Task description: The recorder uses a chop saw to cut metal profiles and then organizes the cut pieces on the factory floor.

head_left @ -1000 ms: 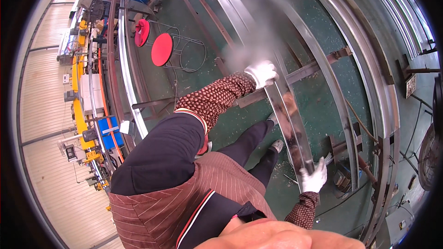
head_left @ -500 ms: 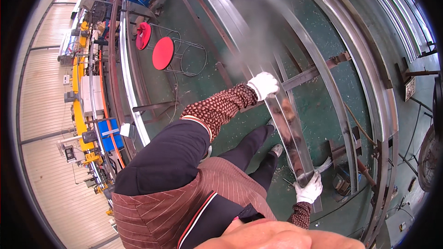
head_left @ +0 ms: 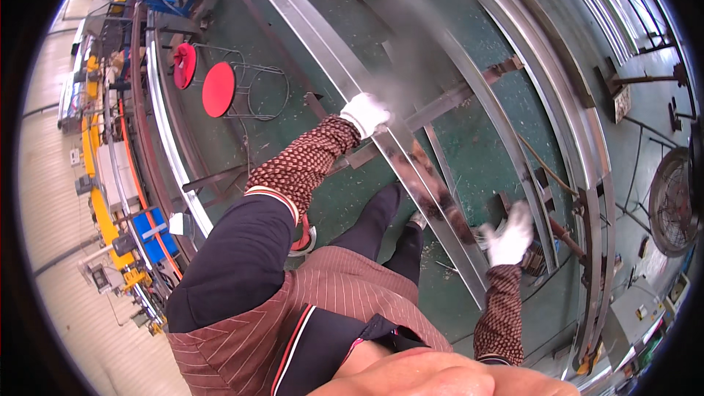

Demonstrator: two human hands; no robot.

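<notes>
Curling over the left edge of the long metal channel point(head_left: 429, 194), your white-gloved left hand point(head_left: 365, 115) is partly closed, probably to steady that length; how firmly it grips cannot be told. Your right hand point(head_left: 511, 235), blurred, is just right of the channel near its lower end, fingers spread and thumb apart, with nothing visible in its grasp; that openness suggests it bears no weight. The channel slants in front of you, and a crossbar point(head_left: 444, 105) passes beneath it, seemingly to hold it off the green floor point(head_left: 469, 161). Right of the channel, a second rail point(head_left: 513, 136) also crosses that bar, likely for the same support. Well left of the channel are a round red stool point(head_left: 218, 89) and, farther out, yellow machinery point(head_left: 105, 213).
</notes>
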